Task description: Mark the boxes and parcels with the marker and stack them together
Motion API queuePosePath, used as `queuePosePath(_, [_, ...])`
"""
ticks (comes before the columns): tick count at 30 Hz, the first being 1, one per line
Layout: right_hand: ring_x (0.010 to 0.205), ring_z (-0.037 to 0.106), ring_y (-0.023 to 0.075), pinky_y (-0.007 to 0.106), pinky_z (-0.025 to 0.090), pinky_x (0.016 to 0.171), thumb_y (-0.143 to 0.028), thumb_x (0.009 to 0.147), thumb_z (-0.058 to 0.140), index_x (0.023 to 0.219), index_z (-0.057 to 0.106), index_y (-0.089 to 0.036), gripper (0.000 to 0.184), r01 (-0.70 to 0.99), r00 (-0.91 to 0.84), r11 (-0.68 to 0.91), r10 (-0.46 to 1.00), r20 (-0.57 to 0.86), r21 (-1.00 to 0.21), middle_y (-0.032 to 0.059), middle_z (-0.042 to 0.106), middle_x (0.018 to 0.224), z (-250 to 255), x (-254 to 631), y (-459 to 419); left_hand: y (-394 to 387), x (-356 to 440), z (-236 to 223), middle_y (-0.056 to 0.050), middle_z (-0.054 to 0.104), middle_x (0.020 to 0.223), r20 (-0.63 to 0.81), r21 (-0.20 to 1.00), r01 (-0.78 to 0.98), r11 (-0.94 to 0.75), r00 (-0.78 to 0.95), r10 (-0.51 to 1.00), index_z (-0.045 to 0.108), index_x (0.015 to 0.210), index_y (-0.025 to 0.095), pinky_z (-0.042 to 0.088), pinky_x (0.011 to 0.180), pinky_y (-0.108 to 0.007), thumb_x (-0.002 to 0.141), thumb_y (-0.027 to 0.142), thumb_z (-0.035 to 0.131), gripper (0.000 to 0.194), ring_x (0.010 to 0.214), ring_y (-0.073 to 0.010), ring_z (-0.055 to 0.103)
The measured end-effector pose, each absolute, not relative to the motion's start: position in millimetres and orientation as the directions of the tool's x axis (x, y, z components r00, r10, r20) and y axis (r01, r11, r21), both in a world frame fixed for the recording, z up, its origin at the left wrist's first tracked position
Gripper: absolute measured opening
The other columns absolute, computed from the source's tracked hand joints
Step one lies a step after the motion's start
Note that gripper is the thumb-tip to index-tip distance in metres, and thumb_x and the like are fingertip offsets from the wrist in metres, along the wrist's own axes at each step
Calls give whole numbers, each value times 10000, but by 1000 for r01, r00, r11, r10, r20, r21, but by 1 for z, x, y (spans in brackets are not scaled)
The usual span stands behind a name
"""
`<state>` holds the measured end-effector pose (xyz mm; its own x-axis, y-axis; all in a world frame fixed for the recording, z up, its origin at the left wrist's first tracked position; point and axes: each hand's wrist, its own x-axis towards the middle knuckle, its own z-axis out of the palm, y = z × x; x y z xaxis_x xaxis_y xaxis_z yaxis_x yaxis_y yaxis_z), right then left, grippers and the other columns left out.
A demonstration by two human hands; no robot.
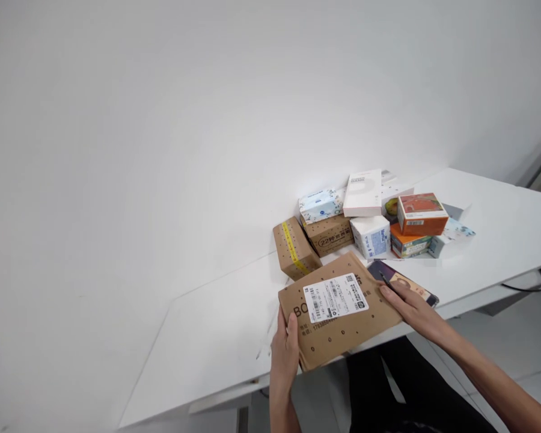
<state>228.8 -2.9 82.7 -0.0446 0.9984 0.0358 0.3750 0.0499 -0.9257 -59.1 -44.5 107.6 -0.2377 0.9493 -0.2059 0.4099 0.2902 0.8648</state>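
Observation:
A flat brown cardboard box (338,343) with a white shipping label (336,297) is tilted toward me over the table's front edge. My left hand (285,349) grips its left edge, thumb on top and fingers underneath. On the right side, my right hand (410,310) is closed around a dark pen (385,278) and also rests against the box's right edge; its fingers beneath are hidden. Behind that hand, a dark flat item with a picture on it (419,287) lies on the table, partly covered by the box.
Along the wall stand a brown carton with yellow tape (295,248), another carton (333,234), tissue packs (320,205), a white box (363,192), and stacked orange boxes (421,214). A black cable (529,287) hangs at the right edge of the white table (198,343).

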Motion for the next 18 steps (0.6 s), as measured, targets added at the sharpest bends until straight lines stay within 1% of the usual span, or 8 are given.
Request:
queuePosePath(3, [735, 626, 242, 326, 522, 594, -591, 914, 352, 941, 695, -202, 519, 308, -47, 45, 998, 32, -950, 72, 666, 765, 81, 235, 0, -36, -65, 98, -60, 441, 1469, -210, 834, 448, 322, -280, 937, 270, 1482, 273, 457, 1014, -389, 900, 641, 349, 693, 1321, -270, 457])
queuePosePath(5, [605, 575, 200, 298, 483, 503, -563, 917, 375, 1087, 673, -214, 488, 261, -22, 16, 1000, 11, -965, 41, 634, 695, 80, 244, -2, -34, -68, 96, -66, 435, 1473, -202, 824, 467, 319, -285, 937, 282, 1479, 267, 447, 1025, -402, 899, 633, 362, 690, 1323, -276, 452])
queuePosePath(7, [534, 518, 162, 281, 458, 469, -545, 896, 440, 1306, 554, -256, 514, 193, 25, -10, 1000, -5, -981, 13, 630, 720, 83, 255, -5, -35, -69, 99, -91, 446, 1463, -166, 821, 484, 304, -307, 937, 272, 1482, 256, 464, 1002, -408, 902, 616, 377, 691, 1284, -282, 493])
queuePosePath(9, [501, 471, 136, 280, 448, 459, -525, 866, 508, 1419, 421, -299, 604, 101, 47, -33, 998, -28, -994, 7, 637, 806, 89, 266, -9, -37, -67, 105, -115, 443, 1459, -103, 815, 505, 283, -355, 929, 258, 1484, 242, 489, 967, -410, 908, 600, 379, 688, 1242, -280, 528])
queuePosePath(11, [504, 459, 125, 296, 459, 480, -494, 823, 585, 1355, 495, -317, 568, -18, 49, -37, 998, -37, -999, 27, 640, 899, 100, 278, -12, -39, -61, 113, -115, 436, 1459, 28, 798, 566, 206, -377, 926, 317, 1457, 231, 475, 989, -417, 924, 566, 371, 632, 1262, -271, 502])
queuePosePath(13, [508, 477, 134, 321, 468, 495, -475, 775, 643, 1156, 637, -335, 406, -169, 55, -39, 997, -49, -985, 43, 652, 907, 113, 288, -16, -40, -49, 121, -103, 467, 1433, 195, 742, 665, 81, -330, 924, 447, 1379, 219, 426, 1053, -429, 944, 506, 367, 526, 1306, -259, 450])
queuePosePath(15, [511, 520, 171, 356, 474, 490, -518, 761, 627, 975, 694, -363, 273, -319, 72, -36, 995, -63, -947, 58, 680, 833, 126, 296, -20, -37, -32, 125, -89, 518, 1387, 310, 643, 764, -44, -207, 928, 565, 1271, 214, 384, 1097, -439, 961, 435, 367, 429, 1318, -249, 434])
queuePosePath(18, [435, 516, 211, 394, 429, 396, -621, 736, 542, 926, 721, -404, 339, -454, 70, 100, 995, 76, -886, 66, 716, 723, 137, 299, -24, -27, -2, 123, -68, 553, 1361, 345, 482, 844, -236, 64, 936, 604, 1225, 210, 398, 1097, -465, 977, 327, 351, 373, 1314, -246, 443])
